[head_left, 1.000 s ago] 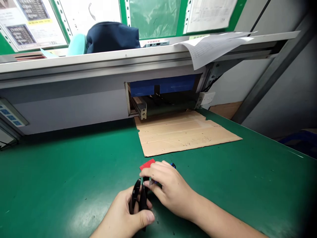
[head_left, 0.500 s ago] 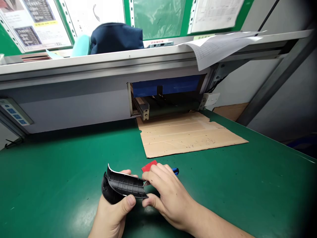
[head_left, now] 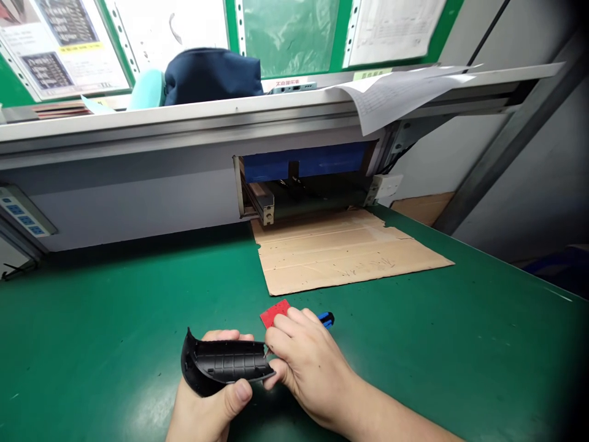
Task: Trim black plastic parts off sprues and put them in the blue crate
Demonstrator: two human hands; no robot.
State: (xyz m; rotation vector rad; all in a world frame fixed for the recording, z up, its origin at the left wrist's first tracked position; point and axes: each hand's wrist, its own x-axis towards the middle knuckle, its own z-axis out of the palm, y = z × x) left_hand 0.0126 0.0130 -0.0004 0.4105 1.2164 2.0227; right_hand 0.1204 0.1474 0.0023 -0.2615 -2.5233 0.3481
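Green surface (head_left: 115, 294) spread across the lower view, strewn with small dark specks. Above its far edge, a white shelf (head_left: 184, 120) is carried, with a grey panel (head_left: 138, 202) set below. Flat cardboard sheet (head_left: 335, 261) laid on the surface at the far side, its back edge tucked below the opening in the panel. On the shelf, a sheet of paper (head_left: 386, 95) is draped over the front lip; a navy pouch (head_left: 211, 77) is stood further left. Outlet strip (head_left: 25, 212) mounted at far left, tilted.

Right hand (head_left: 313, 362) held at near centre, palm down, fingers curled and clamped on a tool whose middle is covered by the hand. Left hand (head_left: 207, 396) placed just beside it, fingers and thumb clamped on a black plastic shell (head_left: 232, 361). The shell is held above the near part of the surface, lengthwise between the hands, its hollow, ribbed inside turned upward; its right end is met at the right thumb. Whether one piece or two are nested there cannot be told.

Red flat piece (head_left: 273, 313) seen just beyond the right knuckles, partly hidden. Blue-and-black handle (head_left: 327, 319) protruded past the hand's far side. Smallest noted: a thin metal tip (head_left: 267, 352), glimpsed by the right forefinger at the shell's end.
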